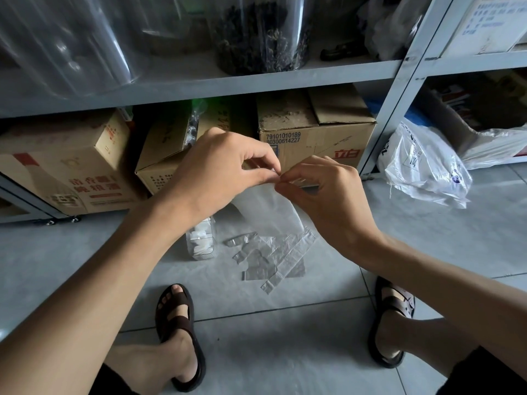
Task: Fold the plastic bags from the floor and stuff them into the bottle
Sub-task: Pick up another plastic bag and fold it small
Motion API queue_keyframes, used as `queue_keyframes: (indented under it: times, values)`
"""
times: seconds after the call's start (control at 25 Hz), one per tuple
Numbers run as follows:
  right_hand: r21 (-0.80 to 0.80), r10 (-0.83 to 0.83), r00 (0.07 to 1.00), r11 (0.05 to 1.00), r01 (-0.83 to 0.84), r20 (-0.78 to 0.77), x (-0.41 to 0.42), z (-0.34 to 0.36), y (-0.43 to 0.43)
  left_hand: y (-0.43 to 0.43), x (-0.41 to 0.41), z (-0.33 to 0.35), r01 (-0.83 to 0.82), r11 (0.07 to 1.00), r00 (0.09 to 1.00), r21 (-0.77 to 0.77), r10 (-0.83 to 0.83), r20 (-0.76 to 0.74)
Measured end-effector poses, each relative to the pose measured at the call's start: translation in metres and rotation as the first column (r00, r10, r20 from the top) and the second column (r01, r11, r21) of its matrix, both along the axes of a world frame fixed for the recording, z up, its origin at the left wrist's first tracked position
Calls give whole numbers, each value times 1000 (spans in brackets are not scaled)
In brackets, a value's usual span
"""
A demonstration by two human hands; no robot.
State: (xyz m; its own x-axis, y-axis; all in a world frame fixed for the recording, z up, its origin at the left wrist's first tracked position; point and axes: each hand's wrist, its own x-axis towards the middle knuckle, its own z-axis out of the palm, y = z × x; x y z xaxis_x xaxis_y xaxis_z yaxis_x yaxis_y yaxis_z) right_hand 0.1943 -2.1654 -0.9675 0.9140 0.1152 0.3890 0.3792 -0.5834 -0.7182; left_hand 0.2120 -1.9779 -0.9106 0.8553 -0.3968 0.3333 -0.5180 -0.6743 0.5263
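A thin clear plastic bag (268,206) hangs in the air above the floor. My left hand (219,166) and my right hand (322,192) both pinch its top edge, fingertips almost touching at the centre. Below, a clear plastic bottle (201,240) stands on the tiles, partly filled with white folded bags; my left forearm hides its top. Several more clear bags (271,258) lie flat in a loose pile just right of the bottle.
A grey metal shelf rack (199,84) stands right behind, with cardboard boxes (316,138) on its bottom level and large jars above. A crumpled white printed bag (422,166) lies on the floor at right. My sandalled feet (179,332) flank the tiled floor in front.
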Motion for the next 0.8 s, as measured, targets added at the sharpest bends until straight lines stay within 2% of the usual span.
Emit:
queue_keyframes:
  times: [0.16,0.44,0.68,0.8]
  values:
    - [57,42,993,998,-36,-112,-3,4,-2,-1,0,2,-9,998,999,-59,7,-32]
    - [137,98,974,988,-71,-204,-3,3,-8,-2,2,3,-27,988,998,-149,18,-61]
    - [147,144,945,984,-104,-295,-3,4,-15,1,5,4,-64,980,997,-186,55,-55]
    - [71,129,929,991,-111,-346,-1,-2,-22,5,6,3,-100,977,995,-190,96,-31]
